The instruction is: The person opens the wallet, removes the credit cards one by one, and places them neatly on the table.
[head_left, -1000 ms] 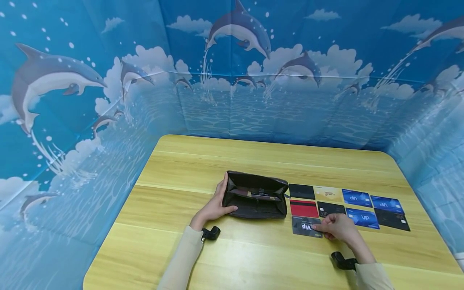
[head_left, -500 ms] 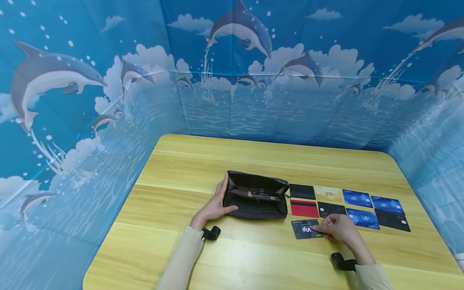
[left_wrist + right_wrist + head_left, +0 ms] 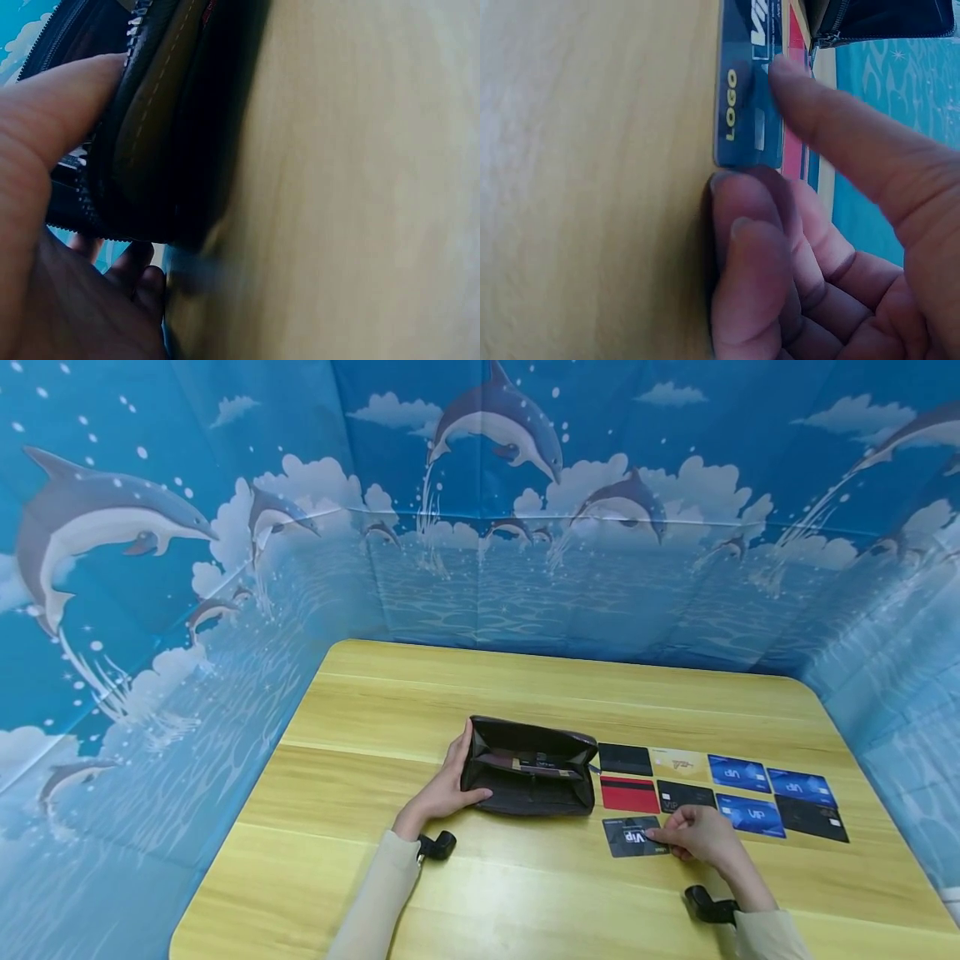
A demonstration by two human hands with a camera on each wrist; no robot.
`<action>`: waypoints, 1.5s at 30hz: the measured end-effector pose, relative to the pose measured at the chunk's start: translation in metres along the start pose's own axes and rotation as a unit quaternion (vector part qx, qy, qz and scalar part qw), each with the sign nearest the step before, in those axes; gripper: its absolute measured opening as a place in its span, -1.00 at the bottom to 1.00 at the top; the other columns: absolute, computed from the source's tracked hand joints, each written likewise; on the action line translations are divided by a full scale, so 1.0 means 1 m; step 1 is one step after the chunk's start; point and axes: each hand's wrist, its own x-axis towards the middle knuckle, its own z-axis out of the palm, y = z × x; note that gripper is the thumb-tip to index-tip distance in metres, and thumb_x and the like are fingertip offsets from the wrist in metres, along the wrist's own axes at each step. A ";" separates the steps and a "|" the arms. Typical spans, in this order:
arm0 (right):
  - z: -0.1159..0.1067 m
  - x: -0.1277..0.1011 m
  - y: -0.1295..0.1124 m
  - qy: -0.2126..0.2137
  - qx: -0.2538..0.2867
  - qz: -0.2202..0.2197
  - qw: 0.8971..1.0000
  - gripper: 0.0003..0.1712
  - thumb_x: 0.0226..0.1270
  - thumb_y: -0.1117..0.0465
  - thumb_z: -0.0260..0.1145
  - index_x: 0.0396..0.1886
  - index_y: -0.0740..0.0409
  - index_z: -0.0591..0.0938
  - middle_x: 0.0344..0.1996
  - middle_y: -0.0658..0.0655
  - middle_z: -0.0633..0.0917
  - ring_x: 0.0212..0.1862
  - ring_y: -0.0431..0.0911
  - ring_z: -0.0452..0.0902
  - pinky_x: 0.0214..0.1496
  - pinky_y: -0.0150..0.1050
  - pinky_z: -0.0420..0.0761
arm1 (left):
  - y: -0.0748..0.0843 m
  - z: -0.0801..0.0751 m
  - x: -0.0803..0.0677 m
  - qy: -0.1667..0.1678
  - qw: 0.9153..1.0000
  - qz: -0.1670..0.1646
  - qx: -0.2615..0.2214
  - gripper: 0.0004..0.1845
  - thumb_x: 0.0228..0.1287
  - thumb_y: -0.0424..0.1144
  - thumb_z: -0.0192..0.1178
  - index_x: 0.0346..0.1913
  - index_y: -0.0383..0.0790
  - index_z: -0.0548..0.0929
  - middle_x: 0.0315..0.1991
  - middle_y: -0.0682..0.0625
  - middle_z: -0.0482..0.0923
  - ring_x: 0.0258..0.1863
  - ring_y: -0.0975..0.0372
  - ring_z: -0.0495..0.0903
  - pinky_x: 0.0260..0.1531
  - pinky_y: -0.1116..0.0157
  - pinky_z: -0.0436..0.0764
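Observation:
My left hand [image 3: 442,789] grips the left end of a dark zip-around wallet [image 3: 517,797], which stands unzipped with its compartments facing up. In the left wrist view the thumb [image 3: 67,105] lies over the zipped edge, with other fingers behind the wallet. My right hand [image 3: 703,835] pinches the right end of a dark grey VIP card [image 3: 618,839], below a red card [image 3: 628,795]. The right wrist view has the thumb [image 3: 821,116] on the face of this card and curled fingers at its short edge. Whether the card lifts off the table is hard to tell.
Several cards lie in rows right of the wallet: a black one [image 3: 626,759], a gold one [image 3: 679,764], blue ones [image 3: 738,773] and other dark ones [image 3: 813,817]. The wooden table [image 3: 337,718] ends at a dolphin-print curtain [image 3: 480,585].
The grey VIP card has shifted slightly toward me and turned a little, widening the gap below the red card. My left hand and the wallet have stayed in place.

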 end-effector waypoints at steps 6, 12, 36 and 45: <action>0.006 -0.001 -0.005 0.049 -0.024 -0.030 0.998 -0.35 -0.03 -0.32 0.42 -0.55 0.18 0.48 -0.73 0.04 0.47 -0.62 -0.08 0.37 -0.61 -0.28 0.24 | 0.000 0.000 -0.001 -0.007 1.000 -0.004 0.000 0.14 0.25 -0.30 0.28 0.48 -0.03 -0.50 0.47 -0.20 -0.37 0.44 0.00 -0.23 0.28 -0.06 0.07; 0.014 0.004 -0.029 0.124 -0.018 -0.135 0.983 -0.43 0.11 -0.27 0.35 -0.48 0.18 0.54 -0.67 0.01 0.47 -0.55 -0.10 0.34 -0.57 -0.31 0.29 | -0.024 0.007 0.006 0.007 1.000 0.004 0.006 0.19 0.22 -0.27 0.31 0.47 0.06 -0.51 0.48 -0.15 -0.36 0.44 0.01 -0.22 0.27 -0.09 0.06; 0.067 0.018 -0.136 0.168 -0.007 -0.477 0.862 -0.87 0.14 0.30 0.44 -0.29 0.09 0.74 -0.35 -0.06 0.69 -0.35 -0.21 0.57 -0.35 -0.15 0.60 | -0.042 0.008 0.009 0.009 1.000 -0.011 0.016 0.23 0.18 -0.10 0.35 0.43 0.30 -0.55 0.49 -0.02 -0.37 0.44 0.11 -0.20 0.27 -0.04 0.11; 0.076 0.028 -0.146 0.068 -0.051 -0.399 0.913 -0.68 0.16 0.05 0.43 -0.22 0.19 0.75 -0.33 0.02 0.72 -0.41 -0.20 0.54 -0.38 -0.26 0.53 | -0.043 0.009 0.010 0.006 1.000 -0.002 0.018 0.22 0.20 -0.13 0.33 0.44 0.27 -0.55 0.49 -0.08 -0.37 0.44 0.06 -0.22 0.27 -0.06 0.10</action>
